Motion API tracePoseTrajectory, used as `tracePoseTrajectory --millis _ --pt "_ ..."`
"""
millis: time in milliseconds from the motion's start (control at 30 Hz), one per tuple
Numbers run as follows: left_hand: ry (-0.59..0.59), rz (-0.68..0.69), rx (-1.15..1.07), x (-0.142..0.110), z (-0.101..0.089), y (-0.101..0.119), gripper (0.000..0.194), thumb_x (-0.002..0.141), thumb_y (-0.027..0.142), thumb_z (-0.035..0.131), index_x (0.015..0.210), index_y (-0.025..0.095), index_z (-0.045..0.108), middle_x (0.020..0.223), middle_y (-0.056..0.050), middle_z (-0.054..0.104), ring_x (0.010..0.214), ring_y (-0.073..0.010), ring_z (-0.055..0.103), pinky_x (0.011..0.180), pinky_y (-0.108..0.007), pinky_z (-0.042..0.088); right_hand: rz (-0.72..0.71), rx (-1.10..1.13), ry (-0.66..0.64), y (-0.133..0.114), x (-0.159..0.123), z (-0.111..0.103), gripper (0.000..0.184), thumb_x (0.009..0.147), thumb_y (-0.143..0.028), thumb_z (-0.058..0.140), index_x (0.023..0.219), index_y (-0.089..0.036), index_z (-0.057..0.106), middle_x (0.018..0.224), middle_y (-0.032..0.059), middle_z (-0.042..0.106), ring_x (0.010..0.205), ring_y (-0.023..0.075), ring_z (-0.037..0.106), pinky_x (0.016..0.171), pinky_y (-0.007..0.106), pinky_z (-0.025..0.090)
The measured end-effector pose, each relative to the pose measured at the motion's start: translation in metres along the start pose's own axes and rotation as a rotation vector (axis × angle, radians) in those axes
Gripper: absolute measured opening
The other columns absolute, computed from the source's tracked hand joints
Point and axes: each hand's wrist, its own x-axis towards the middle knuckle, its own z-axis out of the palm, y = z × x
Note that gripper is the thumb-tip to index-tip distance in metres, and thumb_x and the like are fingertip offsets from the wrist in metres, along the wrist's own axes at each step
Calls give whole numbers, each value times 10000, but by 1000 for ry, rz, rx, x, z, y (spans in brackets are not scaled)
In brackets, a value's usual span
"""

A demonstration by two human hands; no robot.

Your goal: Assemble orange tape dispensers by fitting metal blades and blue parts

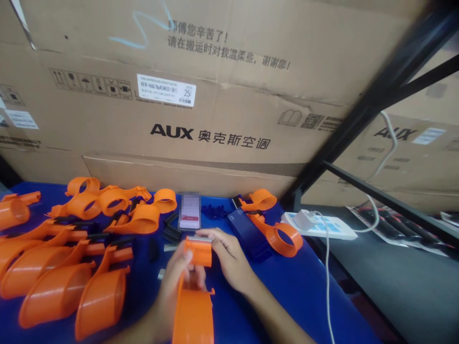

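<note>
Both my hands grip one orange plastic tape dispenser over the blue table. My left hand is closed around its neck from the left, thumb on the front piece. My right hand pinches the top of the dispenser's head, where a thin metal blade strip shows at the edge. A phone stands just behind my hands. Small black parts lie beside it.
Several orange dispensers are piled on the left, and more lie on the right by a dark blue box. Big AUX cartons wall the back. A white power strip and a black rack frame stand right.
</note>
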Motion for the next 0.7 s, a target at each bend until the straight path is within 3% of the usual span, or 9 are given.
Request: tracePoseTrajectory --millis 100,167,300,400,533,700 --pt "-101 -78 -25 2 -4 -1 551 742 692 717 982 212 593 503 16 622 387 -222 646 386 -241 408 -23 23 -95 4 1 3 447 1063 -436 379 1167 -219 756 1179 92 744 1108 270 677 1000 420 510" --pt "-152 -101 -14 3 -6 0 562 734 687 730 1006 216 592 513 0 647 408 -246 670 394 -253 429 -78 -80 -126 8 1 6 411 1047 -425 423 1251 -233 723 1189 100 729 1109 270 661 986 432 515" --pt "-102 -96 7 5 -7 4 484 759 589 765 1055 239 609 535 9 649 440 -238 676 428 -272 466 -295 -501 -250 20 -2 19 551 913 -420 659 1437 -261 599 1235 119 689 1139 307 582 997 479 483" --pt "-70 -111 2 4 -6 4 490 763 582 754 1078 236 608 517 23 618 421 -234 660 423 -281 465 -387 -719 -330 25 -2 28 570 927 -395 649 1474 -264 559 1295 109 676 1132 304 553 996 475 460" --pt "-65 -110 6 1 -1 0 502 757 614 746 1042 240 571 536 28 623 388 -201 619 388 -240 411 -401 -796 -333 24 1 24 471 949 -389 645 1410 -301 616 1328 76 685 1103 295 531 943 447 450" --pt "-71 -62 57 4 1 -4 526 781 633 727 1079 217 604 531 30 614 399 -157 588 435 -231 444 -390 -756 -243 22 0 10 362 948 -433 669 1268 -263 690 1298 80 705 1019 281 523 860 434 425"
